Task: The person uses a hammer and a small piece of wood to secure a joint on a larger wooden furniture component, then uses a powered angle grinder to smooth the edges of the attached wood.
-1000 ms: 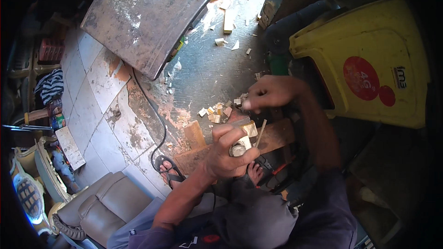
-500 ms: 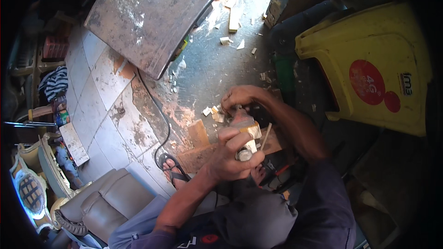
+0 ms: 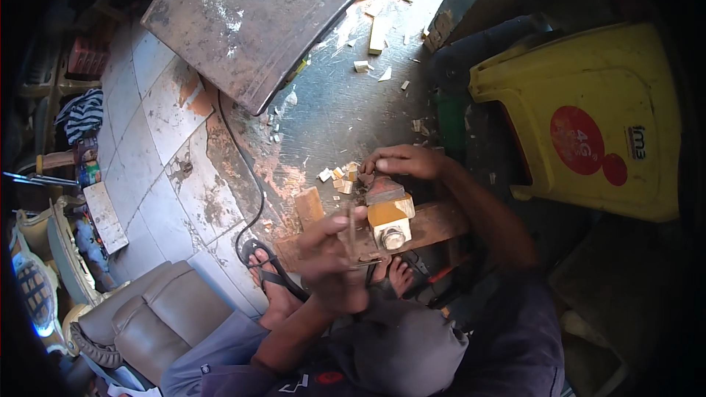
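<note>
Left hand [image 3: 331,265] has been lifted off the wooden block [image 3: 390,212].
Blurred, its fingers are half curled beside a thin stick [image 3: 351,226]; whether that is gripped cannot be told. Bent fingers of the right hand [image 3: 404,163] are laid over the tapered reddish piece [image 3: 386,190] at the block's far end, their hold unclear. The block is set over a rough brown plank [image 3: 441,224]; steadied at one end only, it could be tipped toward the foot [image 3: 401,277]. Squared yellow and pale faces are capped by a round, metal-looking end [image 3: 393,238]; chipped wood scraps [image 3: 343,186] are strewn beyond.

Ochre-and-cream block [image 3: 390,215], yellow stool [image 3: 614,114]
</note>
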A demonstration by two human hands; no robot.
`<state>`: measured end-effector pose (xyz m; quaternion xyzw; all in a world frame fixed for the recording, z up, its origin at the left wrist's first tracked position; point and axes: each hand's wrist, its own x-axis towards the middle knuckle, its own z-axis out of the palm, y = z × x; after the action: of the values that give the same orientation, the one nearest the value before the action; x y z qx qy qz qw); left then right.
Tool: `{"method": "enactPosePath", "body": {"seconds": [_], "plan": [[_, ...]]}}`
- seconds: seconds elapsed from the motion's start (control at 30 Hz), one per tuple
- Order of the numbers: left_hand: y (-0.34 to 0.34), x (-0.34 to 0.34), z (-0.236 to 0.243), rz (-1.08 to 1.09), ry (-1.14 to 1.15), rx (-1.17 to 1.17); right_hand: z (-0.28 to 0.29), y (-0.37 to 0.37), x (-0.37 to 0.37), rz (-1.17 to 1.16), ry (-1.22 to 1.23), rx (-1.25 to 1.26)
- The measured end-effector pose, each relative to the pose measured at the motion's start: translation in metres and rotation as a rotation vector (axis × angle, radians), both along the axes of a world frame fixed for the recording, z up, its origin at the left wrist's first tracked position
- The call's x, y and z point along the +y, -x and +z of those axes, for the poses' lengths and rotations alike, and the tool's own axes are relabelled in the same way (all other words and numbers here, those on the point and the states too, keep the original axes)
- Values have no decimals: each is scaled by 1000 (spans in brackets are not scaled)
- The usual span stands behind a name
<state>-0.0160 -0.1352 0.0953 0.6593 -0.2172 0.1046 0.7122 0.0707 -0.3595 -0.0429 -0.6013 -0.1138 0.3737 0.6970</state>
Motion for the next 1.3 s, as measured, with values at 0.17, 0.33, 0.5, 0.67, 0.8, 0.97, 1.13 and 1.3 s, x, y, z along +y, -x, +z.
{"method": "enactPosePath", "body": {"seconds": [0.17, 0.33, 0.5, 0.67, 0.8, 0.97, 1.13, 1.3], "plan": [[-2, 10, 16, 94, 7, 196, -1, 5, 19, -43, 109, -236], [-18, 12, 15, 139, -103, 143, 6, -18, 20, 121, 293, -331], [-29, 4, 28, -8, 61, 207, 21, -20, 15, 376, 717, -582], [-29, 3, 47, -101, 128, 414, 56, -18, 13, 665, 976, -634], [-29, 4, 37, -166, 37, 619, 58, -23, 25, 529, 1105, -216], [-23, 18, 36, -393, -426, 256, 76, -12, -16, 387, 924, -223], [-16, 3, -13, -335, -449, 122, 68, -1, -23, 315, 854, -296], [-14, -2, -16, -284, -464, 60, 75, -16, -25, 479, 913, -266]]}}
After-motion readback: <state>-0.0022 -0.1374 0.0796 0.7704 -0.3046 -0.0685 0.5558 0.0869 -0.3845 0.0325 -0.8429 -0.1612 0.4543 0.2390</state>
